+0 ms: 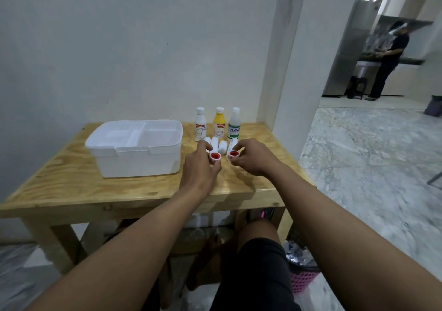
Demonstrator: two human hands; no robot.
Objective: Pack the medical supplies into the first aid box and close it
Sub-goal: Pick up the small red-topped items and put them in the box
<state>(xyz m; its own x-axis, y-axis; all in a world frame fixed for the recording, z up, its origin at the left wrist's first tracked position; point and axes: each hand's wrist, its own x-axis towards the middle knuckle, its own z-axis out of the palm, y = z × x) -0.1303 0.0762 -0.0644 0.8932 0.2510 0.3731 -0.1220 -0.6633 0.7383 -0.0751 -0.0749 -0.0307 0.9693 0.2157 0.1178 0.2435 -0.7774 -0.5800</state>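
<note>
white box [141,153], yellow bottle [219,125], red-cored rolls [214,155]

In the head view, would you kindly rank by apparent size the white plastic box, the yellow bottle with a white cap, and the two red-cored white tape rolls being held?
1. white plastic box
2. yellow bottle
3. left tape roll, in the left hand, and right tape roll, in the right hand: alike, tied.

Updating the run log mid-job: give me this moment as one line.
left hand pinches tape roll | right hand pinches second tape roll | white rolls on table | three bottles upright behind | first aid box tray looks bare
</note>
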